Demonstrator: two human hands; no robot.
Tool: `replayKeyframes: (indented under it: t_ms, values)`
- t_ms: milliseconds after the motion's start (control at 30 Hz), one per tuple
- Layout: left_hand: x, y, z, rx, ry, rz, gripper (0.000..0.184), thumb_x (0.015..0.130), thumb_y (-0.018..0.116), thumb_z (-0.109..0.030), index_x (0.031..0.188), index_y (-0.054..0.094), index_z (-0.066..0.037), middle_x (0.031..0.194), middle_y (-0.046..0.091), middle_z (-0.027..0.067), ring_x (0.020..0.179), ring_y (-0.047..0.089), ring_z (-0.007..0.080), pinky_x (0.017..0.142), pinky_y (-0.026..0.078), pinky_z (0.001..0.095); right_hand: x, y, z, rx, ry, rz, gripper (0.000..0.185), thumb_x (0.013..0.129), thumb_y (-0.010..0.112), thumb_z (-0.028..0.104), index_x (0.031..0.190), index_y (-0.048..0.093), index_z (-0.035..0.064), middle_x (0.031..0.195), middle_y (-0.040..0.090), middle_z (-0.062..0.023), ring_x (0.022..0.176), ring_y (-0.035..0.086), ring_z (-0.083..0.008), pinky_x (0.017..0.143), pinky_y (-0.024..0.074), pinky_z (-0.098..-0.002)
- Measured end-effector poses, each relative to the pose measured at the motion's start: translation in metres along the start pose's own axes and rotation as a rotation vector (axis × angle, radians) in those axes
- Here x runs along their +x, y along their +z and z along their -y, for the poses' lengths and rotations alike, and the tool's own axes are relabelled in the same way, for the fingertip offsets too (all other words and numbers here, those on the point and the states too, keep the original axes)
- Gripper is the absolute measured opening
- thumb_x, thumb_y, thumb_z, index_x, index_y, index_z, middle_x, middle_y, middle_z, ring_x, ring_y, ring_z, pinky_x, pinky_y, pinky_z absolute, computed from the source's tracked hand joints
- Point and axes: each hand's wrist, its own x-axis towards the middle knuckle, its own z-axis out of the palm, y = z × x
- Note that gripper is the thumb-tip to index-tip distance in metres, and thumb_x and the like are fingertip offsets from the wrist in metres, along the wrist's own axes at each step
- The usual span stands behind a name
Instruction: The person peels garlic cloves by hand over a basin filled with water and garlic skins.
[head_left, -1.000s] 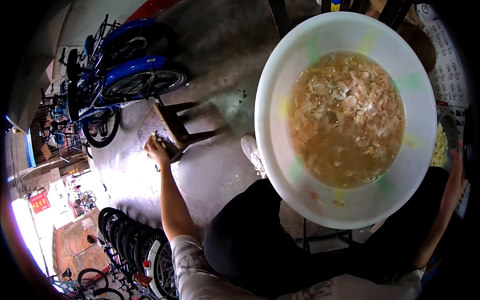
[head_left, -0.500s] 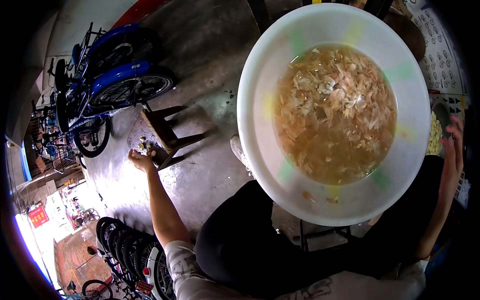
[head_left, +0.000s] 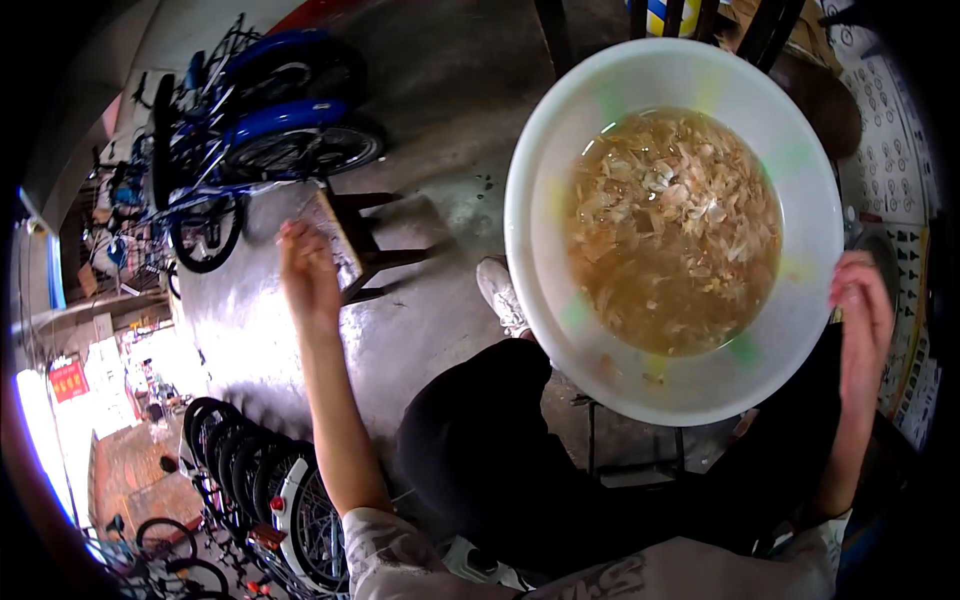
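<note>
A large white basin [head_left: 535,190] takes up the right of the view. Thin papery peels, like garlic skins [head_left: 700,190], float in its cloudy brown water [head_left: 640,315]. My left hand [head_left: 312,272] is raised over the far-left side of a low wooden stool [head_left: 350,235]; its fingers look curled and blurred, and whatever they hold is hidden. Beside the basin's right rim is my right hand [head_left: 865,310], fingers loosely bent and apart, nothing visible in them. I cannot tell whether it touches the rim. A grey bowl [head_left: 882,248] shows partly behind it.
Blue bicycles [head_left: 285,125] stand at the upper left, and a row of black tyres [head_left: 240,450] at the lower left. My legs in black trousers [head_left: 500,430] lie below the basin, with a white shoe [head_left: 500,295] on the floor. Dark wooden bars [head_left: 680,15] rise behind the basin.
My left hand has risen, and the pale pieces seen on the stool are no longer visible. My right hand has moved left from the bowl toward the basin's rim. The view has shifted slightly.
</note>
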Motion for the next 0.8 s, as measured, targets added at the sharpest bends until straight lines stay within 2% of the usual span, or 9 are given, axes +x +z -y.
replayKeyframes:
  t_ms: [100, 133, 200, 233, 333, 467, 567, 633, 800]
  values:
    - [-0.027, 0.116, 0.073, -0.095, -0.155, -0.092, 0.013, 0.101, 0.052, -0.010, 0.108, 0.057, 0.000, 0.098, 0.055, 0.0063, 0.086, 0.052, 0.0132, 0.074, 0.051, 0.0230, -0.005, 0.043, 0.031, 0.414, 0.147, 0.291, 0.013, 0.094, 0.052, 0.008, 0.099, 0.063, 0.0029, 0.108, 0.060, -0.0072, 0.086, 0.058, -0.0122, 0.075, 0.0473, -0.0254]
    - [-0.035, 0.140, 0.093, -0.082, -0.240, -0.016, 0.017, 0.103, 0.050, -0.015, 0.110, 0.056, -0.001, 0.098, 0.054, 0.0056, 0.087, 0.052, 0.0124, 0.072, 0.049, 0.0225, -0.003, 0.057, 0.044, 0.518, 0.205, 0.436, 0.014, 0.095, 0.055, 0.011, 0.104, 0.063, 0.0045, 0.110, 0.061, -0.0077, 0.091, 0.061, -0.0136, 0.075, 0.0505, -0.0267]
    - [-0.054, 0.190, 0.129, -0.102, -0.368, -0.102, 0.022, 0.105, 0.047, -0.027, 0.107, 0.055, -0.006, 0.099, 0.052, 0.0027, 0.086, 0.050, 0.0102, 0.071, 0.046, 0.0211, -0.001, 0.086, 0.067, 0.645, 0.272, 0.516, 0.027, 0.095, 0.059, 0.011, 0.121, 0.058, 0.0060, 0.112, 0.059, -0.0065, 0.091, 0.061, -0.0140, 0.077, 0.0512, -0.0253]
    - [-0.064, 0.208, 0.146, -0.042, -0.417, -0.126, 0.021, 0.105, 0.048, -0.029, 0.106, 0.053, -0.009, 0.099, 0.051, 0.0020, 0.086, 0.050, 0.0101, 0.072, 0.045, 0.0212, 0.001, 0.109, 0.061, 0.694, 0.007, 0.454, 0.034, 0.092, 0.062, 0.006, 0.126, 0.057, 0.0062, 0.115, 0.057, -0.0061, 0.090, 0.061, -0.0122, 0.075, 0.0507, -0.0224]
    - [-0.080, 0.235, 0.188, -0.043, -0.574, -0.144, 0.019, 0.105, 0.047, -0.029, 0.107, 0.051, -0.010, 0.102, 0.054, 0.0023, 0.088, 0.052, 0.0100, 0.072, 0.044, 0.0209, 0.011, 0.122, 0.077, 0.308, -0.416, 0.214, 0.045, 0.085, 0.072, 0.006, 0.128, 0.058, 0.0098, 0.114, 0.053, -0.0074, 0.082, 0.060, -0.0107, 0.064, 0.0488, -0.0241]
    - [-0.090, 0.242, 0.229, 0.088, -0.598, -0.142, 0.024, 0.107, 0.039, -0.033, 0.105, 0.050, -0.012, 0.095, 0.050, -0.0025, 0.080, 0.049, 0.0084, 0.072, 0.044, 0.0228, 0.004, 0.117, 0.056, 0.183, -0.640, 0.105, 0.044, 0.076, 0.081, 0.006, 0.116, 0.062, 0.0083, 0.108, 0.055, -0.0081, 0.084, 0.064, -0.0171, 0.067, 0.0543, -0.0303]
    - [-0.095, 0.240, 0.250, 0.143, -0.582, -0.177, 0.025, 0.107, 0.038, -0.036, 0.104, 0.049, -0.014, 0.095, 0.050, -0.0033, 0.079, 0.049, 0.0085, 0.074, 0.045, 0.0246, -0.002, 0.114, 0.053, 0.179, -0.568, 0.088, 0.043, 0.074, 0.083, 0.008, 0.110, 0.061, 0.0065, 0.100, 0.057, -0.0071, 0.082, 0.066, -0.0193, 0.068, 0.0555, -0.0317]
    - [-0.096, 0.229, 0.253, 0.082, -0.583, -0.128, 0.029, 0.108, 0.035, -0.039, 0.106, 0.048, -0.013, 0.094, 0.055, 0.0014, 0.082, 0.056, 0.0143, 0.080, 0.049, 0.0352, -0.002, 0.116, 0.050, 0.200, -0.523, 0.067, 0.041, 0.073, 0.084, 0.009, 0.105, 0.059, 0.0059, 0.092, 0.058, -0.0061, 0.076, 0.064, -0.0180, 0.064, 0.0528, -0.0288]
    - [-0.099, 0.234, 0.262, 0.244, -0.507, -0.210, 0.031, 0.107, 0.036, -0.042, 0.108, 0.047, -0.013, 0.097, 0.052, -0.0007, 0.082, 0.054, 0.0162, 0.083, 0.049, 0.0372, 0.001, 0.123, 0.045, 0.233, -0.403, 0.074, 0.038, 0.073, 0.084, 0.007, 0.102, 0.058, 0.0035, 0.090, 0.060, -0.0064, 0.069, 0.059, -0.0160, 0.059, 0.0481, -0.0283]
